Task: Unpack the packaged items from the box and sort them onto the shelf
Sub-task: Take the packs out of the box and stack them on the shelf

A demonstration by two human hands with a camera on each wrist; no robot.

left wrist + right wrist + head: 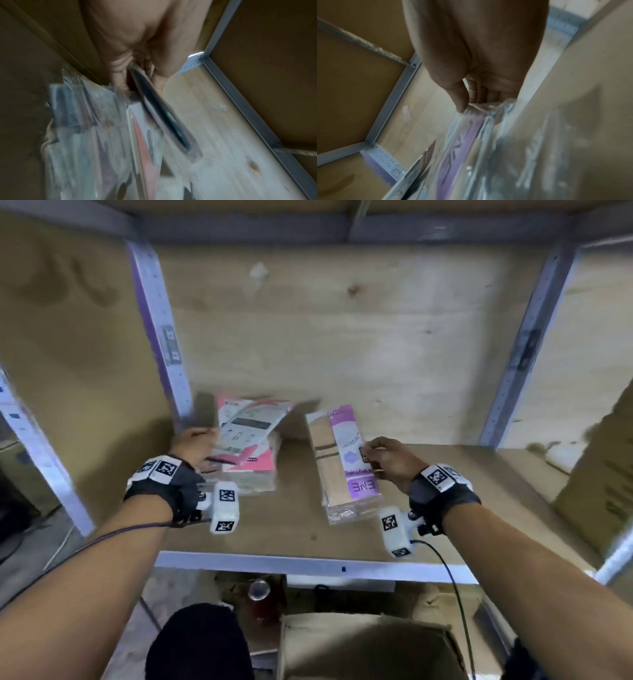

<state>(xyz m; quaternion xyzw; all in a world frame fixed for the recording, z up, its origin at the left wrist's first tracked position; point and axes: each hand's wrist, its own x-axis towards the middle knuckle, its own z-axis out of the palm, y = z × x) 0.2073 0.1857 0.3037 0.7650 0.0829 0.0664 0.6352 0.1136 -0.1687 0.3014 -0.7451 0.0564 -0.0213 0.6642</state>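
Note:
On the wooden shelf board [291, 529] lie two stacks of wrapped flat packs. My left hand [197, 440] grips a pink-and-white pack [245, 429] by its left edge and holds it tilted over the pink stack [250, 474]. In the left wrist view this pack [157, 112] shows edge-on between thumb and fingers of the left hand [137, 66]. My right hand [376, 451] pinches the purple-labelled pack [349, 460] on top of the right stack. In the right wrist view the right hand [467, 104] pinches the pack's clear wrap [481, 109].
Grey metal uprights [161, 337] [527, 347] frame the bay, with a plywood back wall. A brown carton [603, 474] stands at the shelf's right end. Below the front rail [308, 565] sit an open cardboard box [363, 645] and a red can [259, 594].

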